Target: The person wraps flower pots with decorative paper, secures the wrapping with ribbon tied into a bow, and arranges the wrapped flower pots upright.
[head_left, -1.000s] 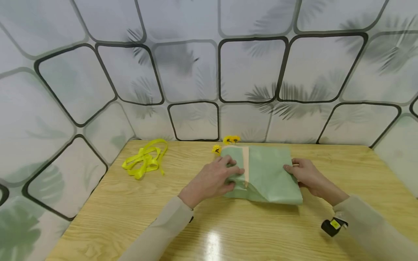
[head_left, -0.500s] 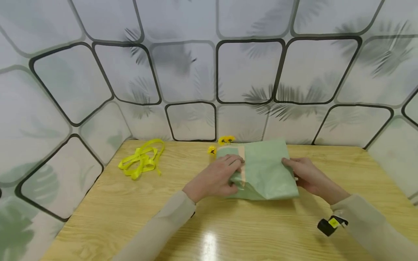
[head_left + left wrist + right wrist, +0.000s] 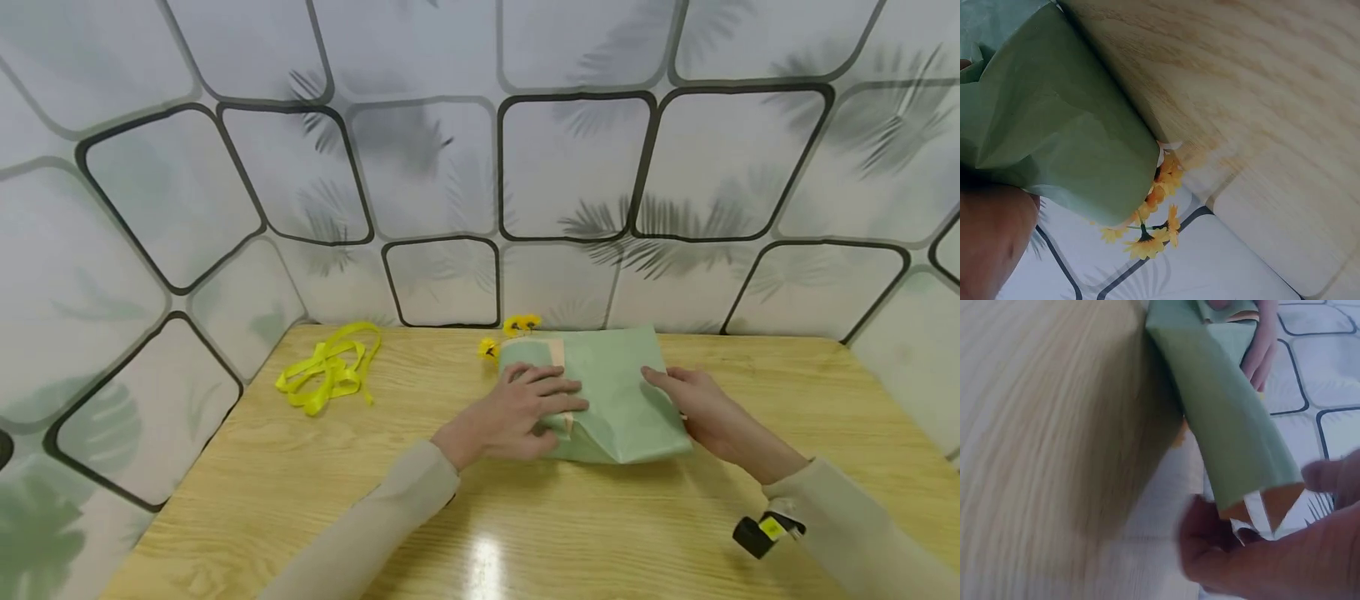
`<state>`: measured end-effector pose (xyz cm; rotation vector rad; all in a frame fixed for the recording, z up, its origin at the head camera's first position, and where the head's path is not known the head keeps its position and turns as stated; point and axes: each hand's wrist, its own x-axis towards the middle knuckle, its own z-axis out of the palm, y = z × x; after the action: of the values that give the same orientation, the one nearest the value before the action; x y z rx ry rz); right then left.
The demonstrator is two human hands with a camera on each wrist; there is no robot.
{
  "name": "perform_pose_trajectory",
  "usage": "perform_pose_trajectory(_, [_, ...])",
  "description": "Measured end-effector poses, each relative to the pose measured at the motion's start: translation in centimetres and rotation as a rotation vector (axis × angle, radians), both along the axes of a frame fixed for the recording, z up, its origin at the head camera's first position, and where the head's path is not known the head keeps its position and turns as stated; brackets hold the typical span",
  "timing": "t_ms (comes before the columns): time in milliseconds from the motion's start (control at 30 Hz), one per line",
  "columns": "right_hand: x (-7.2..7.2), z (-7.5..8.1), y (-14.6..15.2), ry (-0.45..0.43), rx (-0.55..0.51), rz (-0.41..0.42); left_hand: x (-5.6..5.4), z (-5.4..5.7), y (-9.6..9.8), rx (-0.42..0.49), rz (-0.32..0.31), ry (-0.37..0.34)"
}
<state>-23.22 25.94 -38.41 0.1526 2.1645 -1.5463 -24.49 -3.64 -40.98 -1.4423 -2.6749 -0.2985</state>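
Green wrapping paper (image 3: pixel 615 367) with a peach inner side lies folded around a bunch of yellow flowers (image 3: pixel 521 323). Only a few blooms poke out at its far left corner; in the left wrist view these flowers (image 3: pixel 1147 242) hang past the paper's rim. My left hand (image 3: pixel 517 412) rests on the paper's left part, its fingers stretched across the peach folded edge. My right hand (image 3: pixel 705 408) pinches the right end, thumb on top and the other fingers mostly hidden below. The right wrist view shows the paper (image 3: pixel 1222 419) as a flattened tube with an open end.
A loose heap of yellow ribbon (image 3: pixel 326 371) lies at the back left of the wooden table (image 3: pixel 360 467). A patterned cloth wall (image 3: pixel 570 167) closes off the back and sides.
My left hand's fingers have gone from bent at the peach edge to stretched farther right over the paper. The right hand's thumb has shifted slightly inward on the paper.
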Motion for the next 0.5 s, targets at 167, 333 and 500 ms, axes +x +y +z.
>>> perform_pose_trajectory(167, [1.3, -0.1, 0.4, -0.066, 0.15, 0.127, -0.1, -0.2, 0.1, 0.032, -0.009, -0.01])
perform_pose_trajectory(333, [2.2, -1.1, -0.3, 0.083, 0.022, 0.071, -0.3, -0.2, 0.2, 0.04, -0.03, -0.007])
perform_pose_trajectory(500, [3.0, -0.5, -1.7, 0.195, -0.122, 0.011, -0.4, -0.1, 0.6, 0.001, -0.058, 0.03])
